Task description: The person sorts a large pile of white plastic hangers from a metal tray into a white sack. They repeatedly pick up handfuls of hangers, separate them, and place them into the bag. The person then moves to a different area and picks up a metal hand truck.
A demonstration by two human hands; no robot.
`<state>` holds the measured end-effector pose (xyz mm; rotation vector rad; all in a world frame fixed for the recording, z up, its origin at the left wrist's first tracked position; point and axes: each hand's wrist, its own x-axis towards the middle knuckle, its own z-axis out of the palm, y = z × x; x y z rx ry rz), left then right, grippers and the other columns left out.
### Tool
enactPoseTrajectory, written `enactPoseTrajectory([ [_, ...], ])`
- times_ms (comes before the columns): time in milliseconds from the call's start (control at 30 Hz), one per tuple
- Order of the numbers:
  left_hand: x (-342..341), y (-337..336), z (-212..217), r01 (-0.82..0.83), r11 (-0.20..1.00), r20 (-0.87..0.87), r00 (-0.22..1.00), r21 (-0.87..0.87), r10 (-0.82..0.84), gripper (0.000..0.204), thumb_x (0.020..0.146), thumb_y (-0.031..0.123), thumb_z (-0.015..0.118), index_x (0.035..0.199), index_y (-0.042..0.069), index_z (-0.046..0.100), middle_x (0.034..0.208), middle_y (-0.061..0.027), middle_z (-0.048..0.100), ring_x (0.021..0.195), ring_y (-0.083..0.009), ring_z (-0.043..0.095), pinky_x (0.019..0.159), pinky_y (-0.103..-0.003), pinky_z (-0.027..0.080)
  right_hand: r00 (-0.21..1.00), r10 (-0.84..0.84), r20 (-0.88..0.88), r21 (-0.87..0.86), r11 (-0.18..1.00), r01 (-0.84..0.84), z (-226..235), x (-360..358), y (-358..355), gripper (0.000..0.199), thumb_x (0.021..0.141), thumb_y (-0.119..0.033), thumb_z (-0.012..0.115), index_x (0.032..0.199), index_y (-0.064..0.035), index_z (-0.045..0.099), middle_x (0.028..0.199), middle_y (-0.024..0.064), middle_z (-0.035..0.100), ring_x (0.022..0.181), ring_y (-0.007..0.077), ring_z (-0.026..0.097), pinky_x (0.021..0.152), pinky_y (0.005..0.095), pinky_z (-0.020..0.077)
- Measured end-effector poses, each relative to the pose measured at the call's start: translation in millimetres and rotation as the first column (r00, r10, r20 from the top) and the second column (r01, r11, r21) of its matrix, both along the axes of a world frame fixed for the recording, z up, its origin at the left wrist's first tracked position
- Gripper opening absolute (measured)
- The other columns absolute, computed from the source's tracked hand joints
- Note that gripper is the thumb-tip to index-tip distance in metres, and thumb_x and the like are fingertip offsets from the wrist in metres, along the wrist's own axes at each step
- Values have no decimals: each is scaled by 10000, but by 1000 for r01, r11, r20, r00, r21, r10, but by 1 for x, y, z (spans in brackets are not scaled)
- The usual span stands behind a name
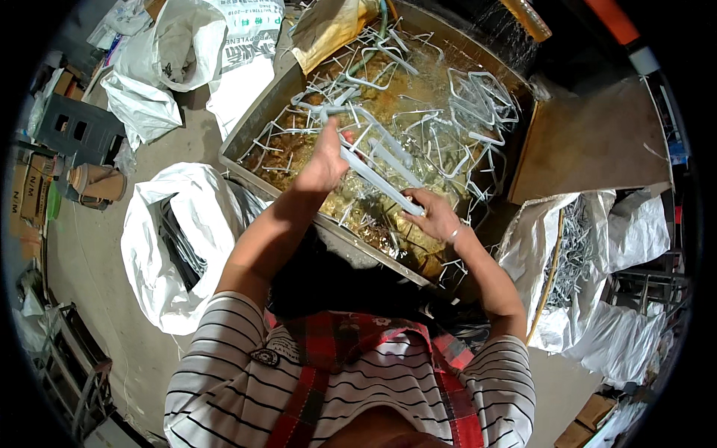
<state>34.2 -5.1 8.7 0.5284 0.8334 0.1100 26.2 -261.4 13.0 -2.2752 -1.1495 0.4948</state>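
Note:
Over a metal tub [250, 173] of yellowish water, I hold a bundle of pale grey bent strips [373, 176] slantwise between both hands. My left hand [326, 155] is closed around its upper left end, some fingers hidden behind the strips. At the lower right end, my right hand [435, 214] pinches the strips between thumb and fingers. Under and around them, many similar thin bent pieces [482, 101] lie tangled in the water. The exact material of the strips cannot be made out.
A white sack [142, 246] with dark rods stands left of the tub. Another sack [515, 246], full of small grey metal pieces [573, 250], stands at the right beside a brown board [590, 142]. A yellowish sheet [328, 30] hangs over the far rim. A dark plastic stool [75, 123] is far left.

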Motion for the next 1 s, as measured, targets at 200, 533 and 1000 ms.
enactPoseTrajectory([
  [200,10,68,-3,-81,828,-105,980,555,166,425,831,434,504,739,26,429,564,-57,419,456,-158,414,386,-314,344,878,-478,30,267,850,454,-16,38,-44,276,816,-250,627,900,-26,491,711,93,548,599,215,538,512,321,432],
  [533,9,86,23,-252,721,229,964,645,133,175,861,50,398,1029,4,390,708,-55,452,454,-107,408,374,-250,343,694,-705,-146,277,644,713,-31,244,112,365,859,-357,497,945,-5,541,706,170,570,606,283,553,565,380,437],
  [1000,-8,95,56,-437,700,346,896,565,280,184,896,170,386,1021,46,441,648,-16,428,427,-78,366,385,-212,304,971,-220,93,-307,921,238,-165,260,252,346,838,-288,498,869,29,632,912,251,610,880,401,578,747,438,464],
])
